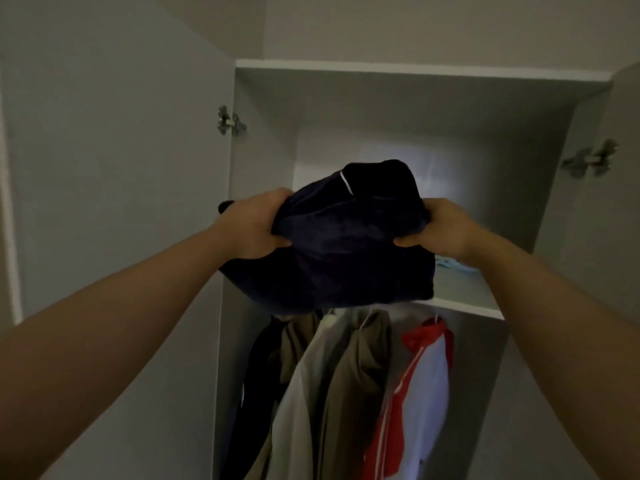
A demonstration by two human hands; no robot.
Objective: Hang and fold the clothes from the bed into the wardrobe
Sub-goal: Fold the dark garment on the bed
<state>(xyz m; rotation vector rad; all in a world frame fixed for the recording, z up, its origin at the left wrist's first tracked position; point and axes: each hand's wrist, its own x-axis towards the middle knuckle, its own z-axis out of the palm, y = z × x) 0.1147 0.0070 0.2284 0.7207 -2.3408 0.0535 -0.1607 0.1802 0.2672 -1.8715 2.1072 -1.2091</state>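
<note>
Head view: both hands (258, 225) grip folded navy garment (346, 244) before wardrobe shelf (460, 306).

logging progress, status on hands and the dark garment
Left hand and right hand both grip folded navy garment, raised at shelf level. Light blue item lies on shelf, right side. Hung clothes below, out of the path.

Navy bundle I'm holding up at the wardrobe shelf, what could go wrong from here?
The navy bundle is gripped only at its sides by the left hand and right hand, so its middle may sag and unfold. Left near the shelf edge, it could slide onto the hanging clothes below. Pushed in, it may rumple the light blue item already there.
</note>
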